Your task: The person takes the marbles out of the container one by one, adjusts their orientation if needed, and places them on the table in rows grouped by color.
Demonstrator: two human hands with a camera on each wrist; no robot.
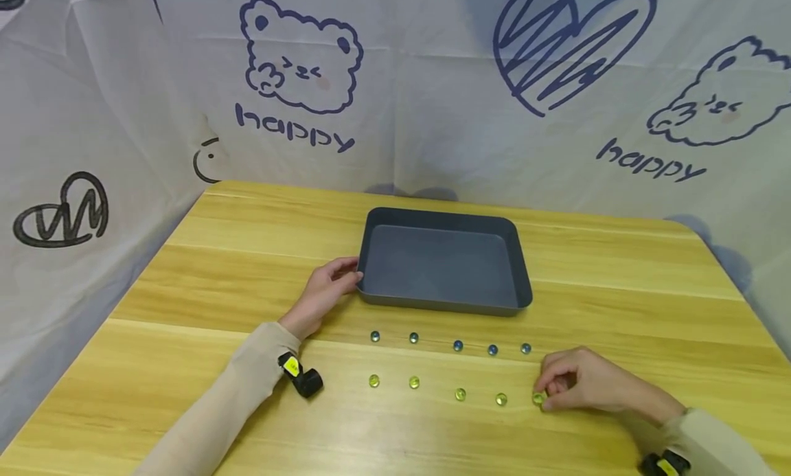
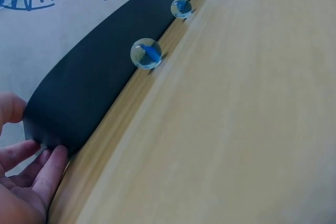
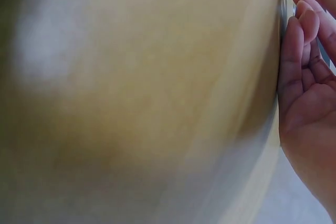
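Observation:
A dark grey rectangular tray [image 1: 441,306] lies on the table toward the back. My left hand [image 1: 324,290] holds it at its front left corner, with the fingers [image 2: 50,174] against the outer wall. Nearer to me, several clear marbles with blue centres [image 1: 458,345] form a row. A second row in front of it is of yellow-green marbles [image 1: 460,394]. At that row's right end my right hand [image 1: 590,383] pinches a yellow-green marble [image 1: 539,398] between thumb and finger. In the right wrist view the other fingers [image 3: 291,61] are curled, and little of the marble shows.
The wooden table [image 1: 204,290] has pale grain. A white cloth [image 1: 432,119] with drawn bears and hearts hangs behind and to the left of it. A black wrist camera [image 1: 307,382] is strapped on the left sleeve, another [image 1: 664,463] on the right.

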